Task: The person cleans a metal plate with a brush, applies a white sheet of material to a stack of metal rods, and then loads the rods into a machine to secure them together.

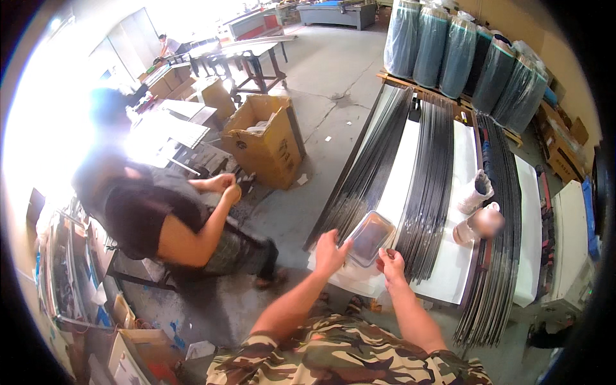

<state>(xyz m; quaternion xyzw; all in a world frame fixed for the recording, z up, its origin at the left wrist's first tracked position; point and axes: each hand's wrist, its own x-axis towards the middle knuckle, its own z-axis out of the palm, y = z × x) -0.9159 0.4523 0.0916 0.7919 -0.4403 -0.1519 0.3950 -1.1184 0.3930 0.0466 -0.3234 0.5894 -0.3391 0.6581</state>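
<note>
A clear plastic food container (372, 239) with a rounded rectangular rim lies tilted at the near edge of the worktable, over the ends of dark strips. At its left side is my left hand (330, 255), thumb and forefinger apart, the thumb close to or touching the rim. My right hand (391, 265) has its fingers curled together at the container's near right corner, seemingly pinching it. Below the container something pale and see-through shows, too blurred to name. Long bundles of dark strips (431, 186) run away from me across white sheets (457, 256).
Two wrapped rolls, a whitish one (476, 192) and a brownish one (478, 226), stand on the right. Tall plastic-wrapped rolls (436, 54) line the back. A person (160, 212) sits at my left, near a cardboard box (266, 141). Another person is far off.
</note>
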